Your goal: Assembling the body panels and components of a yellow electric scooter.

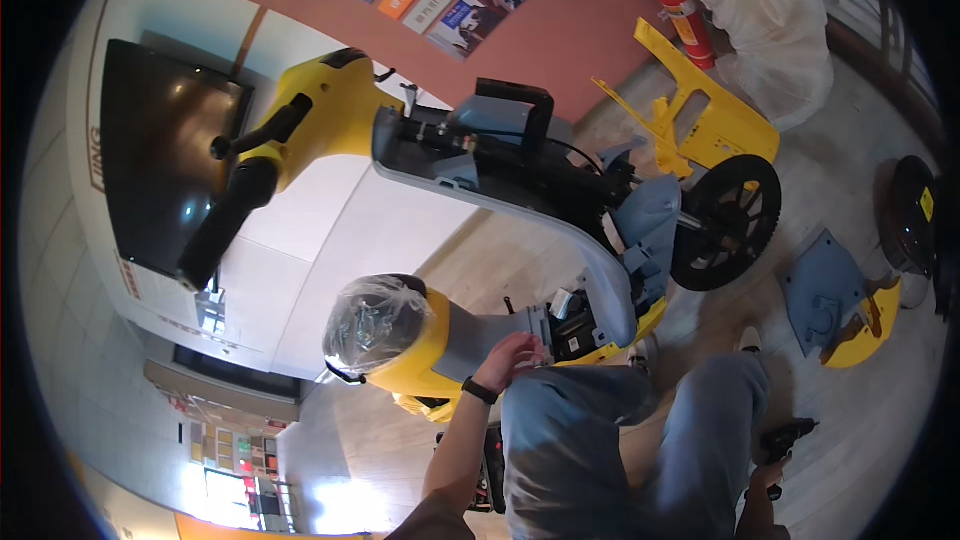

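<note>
My left hand [512, 358] rests by my bent left knee, fingers loosely curved and apart, beside a yellow and grey scooter section [475, 340] with a black part wrapped in clear plastic [378, 325]. Low on the right, my right hand [772, 472] grips a black power drill [786, 438] near the floor beside my right leg. Before me stands a partly dismantled scooter [520, 190], with yellow bodywork, black handlebar grips, exposed cables, grey panels and a black wheel [725, 223].
A yellow panel [725, 130] lies behind the wheel, near a red fire extinguisher [688, 25] and a white sheet [760, 30]. On the right are a grey panel [815, 290], yellow piece [870, 335] and dark glossy object [905, 215]. A black screen [165, 150] is at left.
</note>
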The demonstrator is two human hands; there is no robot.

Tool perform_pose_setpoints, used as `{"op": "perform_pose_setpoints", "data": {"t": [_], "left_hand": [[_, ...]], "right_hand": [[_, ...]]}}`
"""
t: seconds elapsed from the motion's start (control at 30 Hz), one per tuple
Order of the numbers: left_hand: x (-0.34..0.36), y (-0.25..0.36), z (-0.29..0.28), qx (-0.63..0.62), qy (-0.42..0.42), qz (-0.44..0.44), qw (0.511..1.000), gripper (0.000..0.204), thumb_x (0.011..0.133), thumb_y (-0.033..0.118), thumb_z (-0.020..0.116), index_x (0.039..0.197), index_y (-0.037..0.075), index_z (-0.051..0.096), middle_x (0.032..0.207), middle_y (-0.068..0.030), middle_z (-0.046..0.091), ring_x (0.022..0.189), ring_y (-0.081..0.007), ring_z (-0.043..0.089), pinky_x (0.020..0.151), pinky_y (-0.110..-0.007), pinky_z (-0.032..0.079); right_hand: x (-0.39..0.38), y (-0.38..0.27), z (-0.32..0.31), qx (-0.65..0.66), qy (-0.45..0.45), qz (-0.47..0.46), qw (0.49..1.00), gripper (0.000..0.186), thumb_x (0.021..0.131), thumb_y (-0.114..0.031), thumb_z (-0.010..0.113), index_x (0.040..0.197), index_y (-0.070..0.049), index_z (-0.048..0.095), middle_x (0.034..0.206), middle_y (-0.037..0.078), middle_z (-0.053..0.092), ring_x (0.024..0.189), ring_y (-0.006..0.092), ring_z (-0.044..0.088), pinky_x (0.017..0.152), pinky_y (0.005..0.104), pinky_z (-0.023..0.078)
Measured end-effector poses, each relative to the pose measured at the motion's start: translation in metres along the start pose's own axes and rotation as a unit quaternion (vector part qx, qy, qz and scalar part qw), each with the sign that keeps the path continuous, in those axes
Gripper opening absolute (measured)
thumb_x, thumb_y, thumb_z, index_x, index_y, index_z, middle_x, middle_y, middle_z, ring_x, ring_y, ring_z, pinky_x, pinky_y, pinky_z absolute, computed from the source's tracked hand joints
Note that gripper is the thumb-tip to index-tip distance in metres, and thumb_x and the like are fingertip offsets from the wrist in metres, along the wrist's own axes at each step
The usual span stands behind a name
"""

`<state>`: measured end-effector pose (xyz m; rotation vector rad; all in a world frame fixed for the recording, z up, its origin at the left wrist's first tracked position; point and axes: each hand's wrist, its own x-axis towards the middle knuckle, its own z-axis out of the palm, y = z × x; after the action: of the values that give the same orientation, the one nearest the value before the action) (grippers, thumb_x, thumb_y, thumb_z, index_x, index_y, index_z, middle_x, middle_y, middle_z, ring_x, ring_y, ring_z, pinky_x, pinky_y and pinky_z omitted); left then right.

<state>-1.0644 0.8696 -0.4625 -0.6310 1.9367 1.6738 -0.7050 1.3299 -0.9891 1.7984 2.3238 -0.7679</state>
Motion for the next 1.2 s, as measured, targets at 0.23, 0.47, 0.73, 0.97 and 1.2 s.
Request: {"op": "perform_pose_setpoints", "data": {"t": [0.23,0.47,0.73,0.97,1.2], "left_hand": [[0.039,0.009,0.012,0.074,-0.047,-0.071,0.994,0.032,0.094,0.042,0.053,0.107,0.014,0.061,0.099,-0.0012,0.064,0.092,-0.0149,0.06,0.084,-0.033,0.045],[0.141,-0.016,0.025,-0.034,-0.004,-0.165,0.986,0.029,0.089,0.042,0.055,0.098,0.014,0.053,0.089,-0.0056,0.064,0.075,-0.0203,0.061,0.067,-0.038,0.046],[0.183,-0.035,0.031,0.0,0.014,-0.143,0.99,0.049,0.076,0.05,0.065,0.105,0.012,0.051,0.094,-0.0036,0.05,0.086,-0.0208,0.05,0.091,-0.049,0.039],[0.195,-0.044,0.038,0.045,0.016,-0.13,0.99,0.065,0.078,0.057,0.059,0.116,0.005,0.051,0.098,-0.0083,0.048,0.089,-0.0247,0.05,0.093,-0.055,0.039],[0.26,-0.093,0.077,-0.023,0.015,-0.033,0.999,0.083,0.086,0.073,0.03,0.128,0.005,0.052,0.108,-0.0177,0.057,0.091,-0.0339,0.057,0.082,-0.058,0.043]], "right_hand": [[0.002,0.001,0.035,0.16,-0.131,0.054,0.977,0.102,0.069,-0.018,0.078,0.148,-0.015,0.013,0.108,0.022,0.065,0.104,0.0396,0.063,0.088,0.0512,0.049],[0.048,0.044,0.077,0.31,-0.373,0.15,0.862,0.028,0.086,-0.024,0.056,0.113,-0.019,0.058,0.101,0.006,0.063,0.095,0.0224,0.06,0.08,0.0486,0.046],[0.06,-0.2,-0.1,0.46,-0.132,-0.182,0.859,0.033,0.081,-0.009,0.064,0.112,-0.002,0.052,0.105,0.009,0.057,0.097,0.0182,0.057,0.085,0.0305,0.048],[-0.2,-0.562,-0.336,0.415,-0.18,-0.525,0.721,0.045,0.085,-0.016,0.066,0.125,-0.003,0.052,0.118,0.013,0.059,0.111,0.0244,0.057,0.095,0.0346,0.044],[-0.246,-0.617,-0.261,0.449,-0.13,-0.532,0.706,0.047,0.079,-0.029,0.074,0.11,-0.001,0.053,0.105,0.02,0.061,0.098,0.0385,0.059,0.083,0.0405,0.047]]}}
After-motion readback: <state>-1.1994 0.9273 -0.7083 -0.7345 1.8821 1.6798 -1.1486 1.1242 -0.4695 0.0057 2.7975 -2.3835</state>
